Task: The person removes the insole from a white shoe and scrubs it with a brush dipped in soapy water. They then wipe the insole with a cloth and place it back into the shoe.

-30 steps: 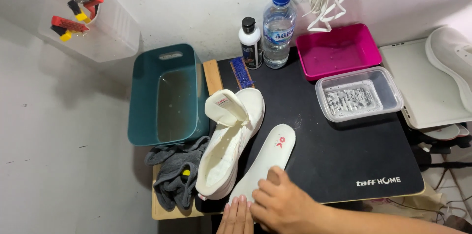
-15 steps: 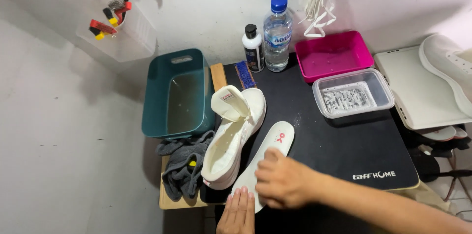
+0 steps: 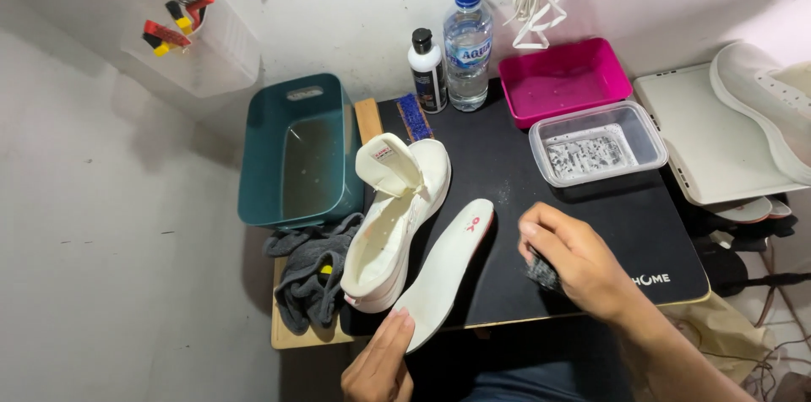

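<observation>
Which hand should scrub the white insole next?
Probably the right hand: it grips a small dark thing, maybe a brush, just beside the insole. The left hand touches the insole's near end, steadying it.

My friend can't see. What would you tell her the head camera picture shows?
A person's left hand touches the heel end of a white insole lying on a black mat, beside a white shoe. The right hand holds something small and dark. A teal tub of water sits left.

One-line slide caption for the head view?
Left hand steadies a white insole beside a white shoe; right hand grips something dark.
</observation>
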